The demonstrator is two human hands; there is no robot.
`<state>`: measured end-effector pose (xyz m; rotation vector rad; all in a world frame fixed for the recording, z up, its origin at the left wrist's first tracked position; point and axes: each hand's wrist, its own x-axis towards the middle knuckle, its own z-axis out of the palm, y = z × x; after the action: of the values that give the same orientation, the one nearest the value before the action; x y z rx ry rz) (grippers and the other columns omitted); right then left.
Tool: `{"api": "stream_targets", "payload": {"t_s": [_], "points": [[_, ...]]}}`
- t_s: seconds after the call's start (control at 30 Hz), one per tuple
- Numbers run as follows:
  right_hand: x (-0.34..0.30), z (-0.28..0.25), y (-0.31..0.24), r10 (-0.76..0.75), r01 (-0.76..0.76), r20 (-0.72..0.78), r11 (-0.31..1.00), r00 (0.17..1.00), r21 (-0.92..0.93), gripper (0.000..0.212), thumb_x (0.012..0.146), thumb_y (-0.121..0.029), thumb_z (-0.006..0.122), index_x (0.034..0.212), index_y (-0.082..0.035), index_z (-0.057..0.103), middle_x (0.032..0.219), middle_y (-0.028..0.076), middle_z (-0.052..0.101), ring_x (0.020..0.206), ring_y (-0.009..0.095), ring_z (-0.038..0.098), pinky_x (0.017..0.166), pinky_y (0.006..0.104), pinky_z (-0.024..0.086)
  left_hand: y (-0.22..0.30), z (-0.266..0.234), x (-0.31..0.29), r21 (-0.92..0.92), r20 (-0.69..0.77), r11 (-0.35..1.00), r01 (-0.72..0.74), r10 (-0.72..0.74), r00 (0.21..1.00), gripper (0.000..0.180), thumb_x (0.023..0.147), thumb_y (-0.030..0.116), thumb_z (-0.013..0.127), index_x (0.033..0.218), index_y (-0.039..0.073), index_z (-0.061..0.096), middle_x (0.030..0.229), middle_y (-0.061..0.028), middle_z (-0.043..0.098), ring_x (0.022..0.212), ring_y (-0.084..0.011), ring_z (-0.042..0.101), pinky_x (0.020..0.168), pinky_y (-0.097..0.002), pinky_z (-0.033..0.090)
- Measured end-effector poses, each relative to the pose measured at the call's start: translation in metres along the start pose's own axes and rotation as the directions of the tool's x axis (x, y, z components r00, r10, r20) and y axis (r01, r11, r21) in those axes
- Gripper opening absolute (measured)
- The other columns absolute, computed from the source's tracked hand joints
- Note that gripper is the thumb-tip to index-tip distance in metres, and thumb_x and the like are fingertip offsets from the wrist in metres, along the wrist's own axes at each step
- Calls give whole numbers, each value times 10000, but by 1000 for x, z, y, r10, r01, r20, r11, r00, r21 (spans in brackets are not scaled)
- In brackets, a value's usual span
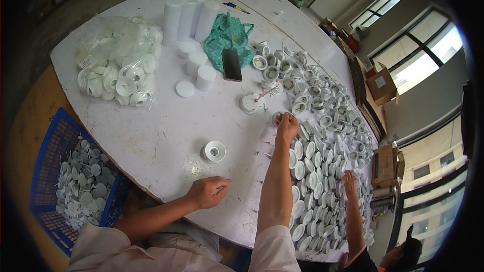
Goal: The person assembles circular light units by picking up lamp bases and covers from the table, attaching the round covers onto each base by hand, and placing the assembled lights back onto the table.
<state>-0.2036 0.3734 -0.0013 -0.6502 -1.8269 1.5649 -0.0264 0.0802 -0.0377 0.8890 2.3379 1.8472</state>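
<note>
My left hand (207, 193) is low over the near part of the white table, fingers curled together; something small and pale may be in its pinch, too small to name. Beyond it lies a white ring-shaped cup (215, 151), its hollow side up. My right arm reaches forward, and my right hand (287, 127) is closed at the edge of a white round housing (277, 118), partly hidden by the fingers. Just past that hand stands a small stack of white discs (251, 104) with a red-tipped wire on it. Rows of white disc-shaped parts (311, 176) lie right of my forearm.
Many round housings with wires (302, 83) are heaped at the far right. A co-worker's hand (349, 181) touches the rows. Further back are a bag of white parts (118, 65), disc stacks (205, 78), a phone (232, 65) and green cloth (222, 35). A blue basket (50, 161) stands left.
</note>
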Motion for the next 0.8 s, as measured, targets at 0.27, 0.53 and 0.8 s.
{"api": "stream_targets", "payload": {"t_s": [0.27,0.53,0.8], "points": [[-162,-38,-65,-379,402,207,912,902,-83,236,960,-86,524,1136,34,626,849,112,677,629,137,618,578,255,486,-1,-13,-1,-331,125,920,208,-176,977,288,964,256,540,1056,11,659,1031,-104,702,903,-167,680,742,-301,533],[-313,-69,-66,-486,625,455,748,746,-224,211,863,15,582,1062,-38,630,897,165,643,776,329,658,658,359,527,3,-5,-15,-748,418,488,450,-182,890,709,977,598,337,1218,-27,569,1126,-159,653,1088,-233,618,924,-356,478],[-357,-81,-59,-445,673,596,702,669,-232,328,766,52,680,1079,-39,646,890,133,646,746,296,639,649,333,507,44,-16,-27,-853,496,53,520,-231,837,703,970,565,394,1323,-39,461,1205,-222,604,1143,-349,582,1014,-457,436]]}}
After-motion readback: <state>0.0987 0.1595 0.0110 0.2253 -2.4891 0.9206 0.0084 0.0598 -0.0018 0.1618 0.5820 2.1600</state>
